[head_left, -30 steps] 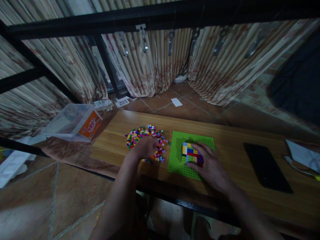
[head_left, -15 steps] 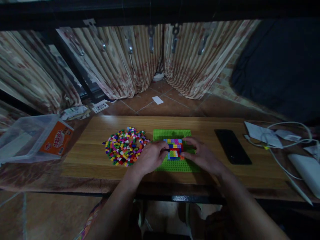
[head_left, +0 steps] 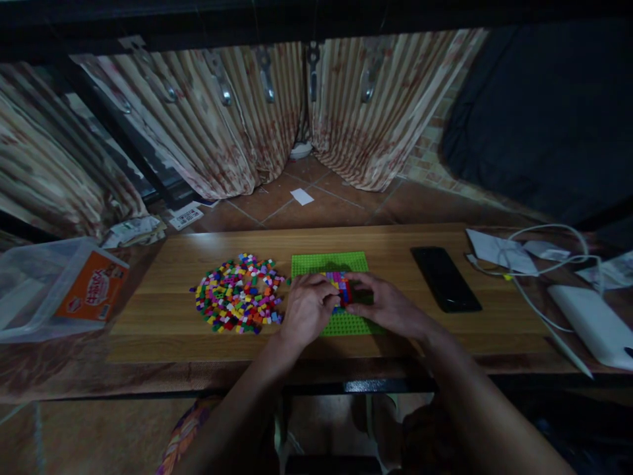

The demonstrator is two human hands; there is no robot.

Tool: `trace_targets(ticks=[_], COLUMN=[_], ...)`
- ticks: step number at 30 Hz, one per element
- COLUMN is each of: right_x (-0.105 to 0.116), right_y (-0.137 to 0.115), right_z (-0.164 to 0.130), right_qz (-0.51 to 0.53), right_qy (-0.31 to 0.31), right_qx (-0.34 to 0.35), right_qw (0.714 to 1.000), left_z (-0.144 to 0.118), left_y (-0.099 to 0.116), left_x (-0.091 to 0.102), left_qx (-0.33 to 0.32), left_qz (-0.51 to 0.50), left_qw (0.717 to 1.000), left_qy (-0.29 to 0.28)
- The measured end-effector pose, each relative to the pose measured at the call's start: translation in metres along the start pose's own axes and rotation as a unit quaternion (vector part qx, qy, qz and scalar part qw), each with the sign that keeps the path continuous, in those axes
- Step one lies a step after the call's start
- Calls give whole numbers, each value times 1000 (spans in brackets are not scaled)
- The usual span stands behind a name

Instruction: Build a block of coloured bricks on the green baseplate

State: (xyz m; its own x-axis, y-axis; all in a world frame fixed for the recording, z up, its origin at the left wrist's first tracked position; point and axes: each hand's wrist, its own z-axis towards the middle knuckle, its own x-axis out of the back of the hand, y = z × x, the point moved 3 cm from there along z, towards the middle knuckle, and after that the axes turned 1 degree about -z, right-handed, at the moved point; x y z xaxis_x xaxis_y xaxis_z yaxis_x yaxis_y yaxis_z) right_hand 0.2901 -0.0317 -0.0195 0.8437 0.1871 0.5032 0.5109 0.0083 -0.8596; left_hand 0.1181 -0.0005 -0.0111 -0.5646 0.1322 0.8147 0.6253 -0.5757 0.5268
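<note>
A low block of multicoloured toy bricks [head_left: 337,280] sits on the green studded baseplate [head_left: 341,324]. Over its left part is my left hand [head_left: 309,307], thumb and fingertips pinched together. Whatever is between those fingertips is too small and hidden to make out. My right hand [head_left: 383,305] rests at the block's right side, thumb and fingers spread apart near its edge, with no separate brick seen between them. Left of the baseplate lies a loose pile of small coloured bricks [head_left: 232,300]. Much of the block is covered by my hands.
The wooden board [head_left: 158,316] carries a black phone [head_left: 445,278] on the right. A clear plastic box [head_left: 39,284] with an orange label stands at the far left. White cables [head_left: 588,254], papers [head_left: 499,251] and a white device [head_left: 591,324] lie at the far right.
The view has shifted, so most things appear further left. My left hand now covers more of the block's left part. The right hand stays at its right side.
</note>
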Motion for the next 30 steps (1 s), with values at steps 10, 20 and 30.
trace_targets(ticks=[10,20,30], right_x=[-1,-14,-17], right_y=[5,14,14], right_z=[3,14,16], right_qz=[29,49,70], right_qy=[5,105,99], right_qx=[14,-56,-89], right_qw=[999,992,989], left_z=[0,0,0], left_y=[2,4,4], left_x=[-4,-2,-4], left_qx=[-12,3,10], left_qz=[37,45,43], left_qw=[999,999,999], left_qy=[13,4,7])
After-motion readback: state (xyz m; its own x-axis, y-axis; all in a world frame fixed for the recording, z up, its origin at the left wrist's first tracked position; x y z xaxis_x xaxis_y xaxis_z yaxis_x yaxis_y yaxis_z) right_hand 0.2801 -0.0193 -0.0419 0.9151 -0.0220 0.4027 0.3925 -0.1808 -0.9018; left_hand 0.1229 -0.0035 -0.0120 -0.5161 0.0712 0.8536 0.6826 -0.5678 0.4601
